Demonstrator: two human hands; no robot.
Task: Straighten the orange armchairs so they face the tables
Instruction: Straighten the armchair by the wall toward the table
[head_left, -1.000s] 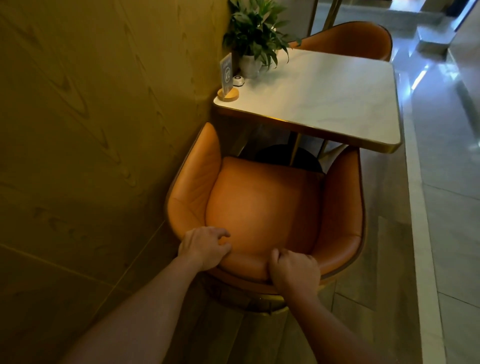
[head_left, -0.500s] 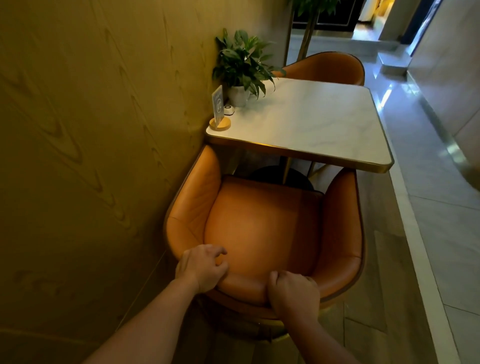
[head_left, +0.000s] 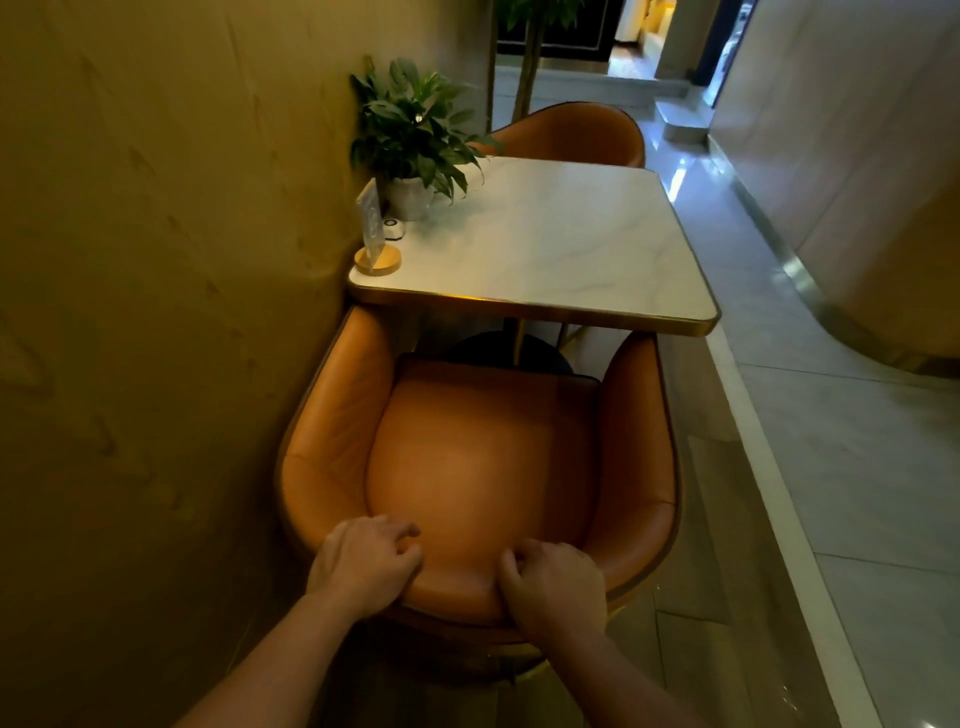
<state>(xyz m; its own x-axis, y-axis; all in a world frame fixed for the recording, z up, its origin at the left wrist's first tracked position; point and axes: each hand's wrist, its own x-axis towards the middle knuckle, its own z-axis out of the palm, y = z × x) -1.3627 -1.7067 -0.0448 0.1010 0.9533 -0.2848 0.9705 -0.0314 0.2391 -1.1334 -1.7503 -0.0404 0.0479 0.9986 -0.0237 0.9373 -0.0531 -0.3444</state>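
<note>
An orange armchair (head_left: 478, 467) stands right in front of me, its open side toward a white marble table (head_left: 561, 249) with a gold rim. Its arm tips reach just under the table's near edge. My left hand (head_left: 363, 564) and my right hand (head_left: 553, 584) both grip the top of the chair's backrest, fingers curled over the padded rim. A second orange armchair (head_left: 571, 136) sits on the table's far side, facing this way; only its backrest shows.
A wood-panelled wall (head_left: 156, 312) runs close along the chair's left side. A potted plant (head_left: 410, 140), a small sign on a round wooden base (head_left: 376, 249) and a white call button (head_left: 393, 229) crowd the table's left edge. Tiled floor (head_left: 831, 467) runs along the right.
The view has tilted up, showing more of the far chair and the corridor. The near chair looks a little squarer to the table. Both hands have stayed on the backrest.
</note>
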